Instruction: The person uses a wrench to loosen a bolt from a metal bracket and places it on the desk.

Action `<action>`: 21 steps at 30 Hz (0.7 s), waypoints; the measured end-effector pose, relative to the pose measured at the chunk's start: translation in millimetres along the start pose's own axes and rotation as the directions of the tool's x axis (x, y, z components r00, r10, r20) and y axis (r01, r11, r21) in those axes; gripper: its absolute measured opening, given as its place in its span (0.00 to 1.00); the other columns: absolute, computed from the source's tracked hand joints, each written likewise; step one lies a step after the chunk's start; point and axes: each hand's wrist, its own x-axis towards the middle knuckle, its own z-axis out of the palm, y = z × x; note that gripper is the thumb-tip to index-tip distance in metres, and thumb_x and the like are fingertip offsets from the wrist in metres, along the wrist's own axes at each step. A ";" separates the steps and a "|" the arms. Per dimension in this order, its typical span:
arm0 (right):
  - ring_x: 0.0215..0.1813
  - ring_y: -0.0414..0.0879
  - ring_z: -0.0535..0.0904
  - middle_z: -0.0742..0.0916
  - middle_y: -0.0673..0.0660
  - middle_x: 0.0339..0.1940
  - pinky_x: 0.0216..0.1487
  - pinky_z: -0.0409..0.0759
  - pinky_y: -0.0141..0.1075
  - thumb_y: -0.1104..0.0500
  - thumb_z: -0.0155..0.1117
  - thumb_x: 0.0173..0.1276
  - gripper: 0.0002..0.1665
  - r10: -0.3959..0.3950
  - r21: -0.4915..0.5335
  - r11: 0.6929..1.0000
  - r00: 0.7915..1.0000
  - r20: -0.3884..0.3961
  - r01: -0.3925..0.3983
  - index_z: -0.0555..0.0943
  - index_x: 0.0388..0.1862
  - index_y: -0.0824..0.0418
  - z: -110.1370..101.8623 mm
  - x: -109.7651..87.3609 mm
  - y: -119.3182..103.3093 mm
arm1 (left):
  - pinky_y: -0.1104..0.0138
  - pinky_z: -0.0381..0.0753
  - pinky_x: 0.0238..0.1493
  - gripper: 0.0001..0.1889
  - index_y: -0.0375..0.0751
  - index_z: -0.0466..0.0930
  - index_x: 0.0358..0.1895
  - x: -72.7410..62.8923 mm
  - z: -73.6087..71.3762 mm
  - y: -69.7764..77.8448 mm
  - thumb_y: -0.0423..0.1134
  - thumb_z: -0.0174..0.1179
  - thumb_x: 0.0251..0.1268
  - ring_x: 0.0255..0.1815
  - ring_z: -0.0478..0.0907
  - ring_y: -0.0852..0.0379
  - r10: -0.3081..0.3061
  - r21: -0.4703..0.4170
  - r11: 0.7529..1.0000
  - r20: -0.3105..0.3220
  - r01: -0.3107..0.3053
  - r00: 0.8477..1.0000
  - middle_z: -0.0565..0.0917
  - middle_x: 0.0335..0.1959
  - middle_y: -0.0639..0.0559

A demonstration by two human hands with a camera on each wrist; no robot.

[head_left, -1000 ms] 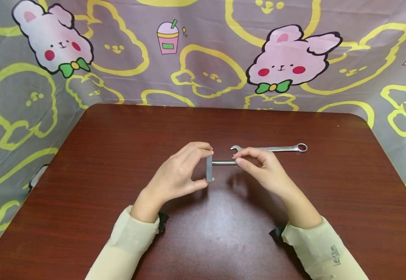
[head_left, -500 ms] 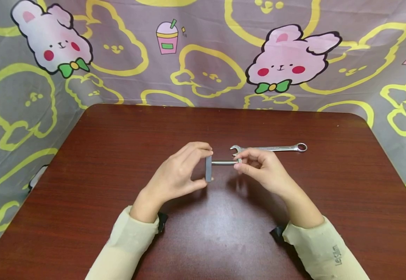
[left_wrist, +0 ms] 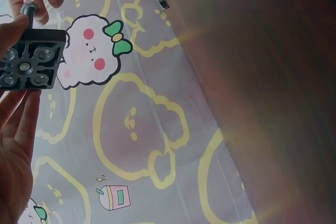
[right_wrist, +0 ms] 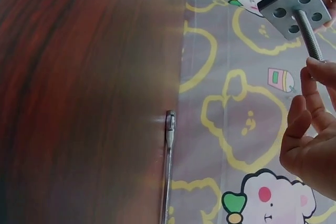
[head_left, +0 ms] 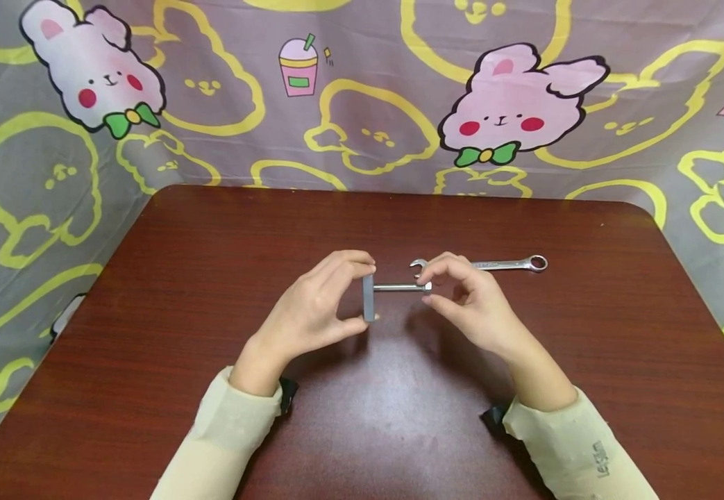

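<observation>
In the head view my left hand [head_left: 305, 312] holds a small grey square metal plate [head_left: 368, 298] on edge, thumb below and fingers above. A shiny bolt [head_left: 396, 287] sticks out from the plate's middle towards the right. Threads run along its shaft [right_wrist: 308, 32] in the right wrist view, where several holes pierce the plate [right_wrist: 286, 23]. Thumb and forefinger of my right hand [head_left: 483, 309] curl loosely round the bolt's hexagonal end [head_left: 427, 286], the forefinger right at it, the thumb slightly lower. The plate's ribbed back [left_wrist: 32, 52] faces the left wrist camera.
Behind the right hand a combination wrench [head_left: 511, 265] lies on the dark red-brown table [head_left: 243, 236], partly covered by the fingers. A patterned cloth [head_left: 362, 111] with cartoon rabbits hangs past the table's far edge.
My right thumb and forefinger have spread apart, uncovering the bolt's hexagonal end, which they covered a second ago. The plate, in my left hand, has shifted slightly left and up.
</observation>
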 end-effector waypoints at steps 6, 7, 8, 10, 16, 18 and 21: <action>0.42 0.37 0.78 0.85 0.58 0.46 0.30 0.75 0.29 0.70 0.69 0.61 0.16 0.050 0.058 0.997 0.996 0.068 -0.054 0.82 0.48 0.64 -3.5 -0.5 1.1 | 0.63 0.79 0.62 0.31 0.33 0.75 0.53 0.7 1.0 0.7 0.31 0.75 0.39 0.58 0.78 0.50 0.011 -0.006 1.000 0.000 -0.011 1.000 0.79 0.54 0.43; 0.41 0.37 0.78 0.86 0.58 0.46 0.31 0.76 0.29 0.70 0.69 0.62 0.16 0.069 0.067 0.995 0.994 0.080 -0.074 0.82 0.49 0.65 -4.0 -0.2 1.1 | 0.63 0.79 0.62 0.31 0.33 0.75 0.53 0.6 0.9 0.8 0.31 0.75 0.39 0.58 0.78 0.50 0.013 -0.007 1.000 0.000 -0.013 1.000 0.79 0.54 0.43; 0.39 0.38 0.78 0.86 0.57 0.46 0.31 0.77 0.29 0.69 0.68 0.63 0.15 0.086 0.078 0.993 0.992 0.088 -0.093 0.82 0.50 0.66 -4.5 -0.1 1.2 | 0.63 0.79 0.62 0.31 0.33 0.75 0.53 0.7 0.8 1.0 0.31 0.75 0.39 0.59 0.78 0.50 0.015 -0.007 1.000 0.001 -0.015 1.000 0.79 0.54 0.42; 0.36 0.39 0.78 0.85 0.55 0.43 0.32 0.78 0.30 0.68 0.66 0.64 0.14 0.111 0.092 0.988 0.988 0.104 -0.121 0.82 0.50 0.66 -5.5 0.0 1.7 | 0.63 0.79 0.61 0.31 0.33 0.75 0.53 0.6 0.6 1.3 0.31 0.75 0.39 0.59 0.78 0.50 0.017 -0.006 1.000 0.000 -0.017 1.000 0.79 0.55 0.42; 0.33 0.39 0.79 0.84 0.47 0.40 0.32 0.79 0.30 0.66 0.65 0.66 0.13 0.164 0.095 0.980 0.978 0.132 -0.177 0.83 0.50 0.63 -8.2 -0.4 3.6 | 0.63 0.79 0.62 0.31 0.32 0.75 0.53 1.1 -0.7 2.5 0.31 0.75 0.39 0.58 0.78 0.50 0.019 0.002 1.000 -0.009 -0.019 1.000 0.79 0.55 0.42; 0.34 0.37 0.82 0.85 0.45 0.41 0.34 0.82 0.30 0.66 0.64 0.67 0.13 0.182 0.110 0.974 0.973 0.140 -0.198 0.83 0.50 0.66 -8.6 -0.5 4.7 | 0.64 0.79 0.62 0.31 0.32 0.75 0.53 1.3 -1.0 3.1 0.31 0.75 0.39 0.58 0.78 0.50 0.021 0.005 1.000 -0.012 -0.021 1.000 0.79 0.55 0.42; 0.33 0.36 0.85 0.86 0.40 0.38 0.36 0.84 0.31 0.67 0.61 0.69 0.12 0.192 0.125 0.970 0.971 0.145 -0.211 0.83 0.49 0.70 -8.6 -0.9 6.0 | 0.63 0.79 0.62 0.31 0.32 0.75 0.53 1.3 -1.2 3.4 0.31 0.75 0.38 0.58 0.78 0.50 0.025 0.011 1.000 -0.014 -0.025 1.000 0.79 0.54 0.42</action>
